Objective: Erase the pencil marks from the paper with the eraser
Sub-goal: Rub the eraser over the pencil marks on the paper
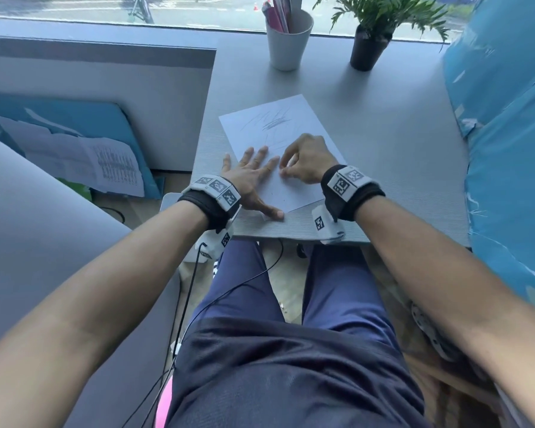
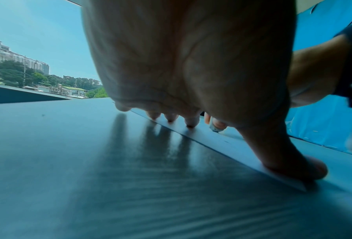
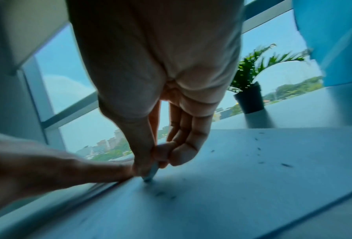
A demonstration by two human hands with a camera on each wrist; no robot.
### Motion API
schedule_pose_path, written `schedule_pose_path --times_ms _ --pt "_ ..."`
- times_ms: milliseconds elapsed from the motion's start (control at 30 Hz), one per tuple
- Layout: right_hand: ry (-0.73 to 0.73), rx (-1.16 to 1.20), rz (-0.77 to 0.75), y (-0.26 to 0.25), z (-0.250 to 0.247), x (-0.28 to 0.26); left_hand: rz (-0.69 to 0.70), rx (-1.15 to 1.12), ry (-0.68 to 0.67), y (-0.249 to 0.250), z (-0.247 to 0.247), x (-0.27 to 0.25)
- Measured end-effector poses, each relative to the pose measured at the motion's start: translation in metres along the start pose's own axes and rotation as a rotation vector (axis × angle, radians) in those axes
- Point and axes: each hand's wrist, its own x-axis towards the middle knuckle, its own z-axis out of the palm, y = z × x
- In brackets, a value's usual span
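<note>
A white sheet of paper (image 1: 291, 125) lies tilted on the grey desk, with grey pencil scribbles (image 1: 274, 122) on its far half. My left hand (image 1: 250, 177) lies flat on the sheet's near-left part, fingers spread and the thumb near its bottom corner (image 2: 289, 182). My right hand (image 1: 303, 162) pinches a small pale eraser (image 3: 151, 173) between thumb and fingers, its tip touching the paper (image 3: 232, 186) right beside the left hand's fingertips. The eraser (image 2: 214, 127) also shows past the left palm. Dark eraser crumbs (image 3: 285, 165) dot the sheet.
A white cup (image 1: 288, 41) holding pink pens and a potted plant (image 1: 371, 47) stand at the desk's far edge by the window. Blue plastic-wrapped bulk (image 1: 507, 134) crowds the right side. A grey partition (image 1: 105, 97) stands to the left. The desk's front edge (image 1: 291, 237) is just below my wrists.
</note>
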Motion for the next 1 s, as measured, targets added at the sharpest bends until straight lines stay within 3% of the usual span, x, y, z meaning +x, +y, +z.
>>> schedule_pose_path --times_ms 133,333,500,733,900,1000 --pt "-0.236 -0.09 -0.11 -0.009 0.007 -0.019 0.001 -0.013 0.017 -0.002 0.002 0.001" --pt "-0.016 0.008 -0.001 0.0 -0.006 0.004 -0.01 -0.004 0.002 0.001 0.001 0.0" --pt "-0.216 -0.086 -0.107 -0.011 0.008 -0.021 -0.001 -0.024 0.015 -0.002 0.003 0.001" --pt "-0.019 0.045 -0.055 -0.008 0.005 -0.001 -0.029 -0.048 0.001 -0.002 0.001 0.0" --pt "-0.298 0.015 -0.041 -0.006 0.005 -0.014 -0.05 -0.051 0.017 -0.003 0.003 0.002" --pt "-0.177 0.044 0.001 -0.006 0.002 0.0 -0.045 -0.052 0.017 -0.002 0.003 0.003"
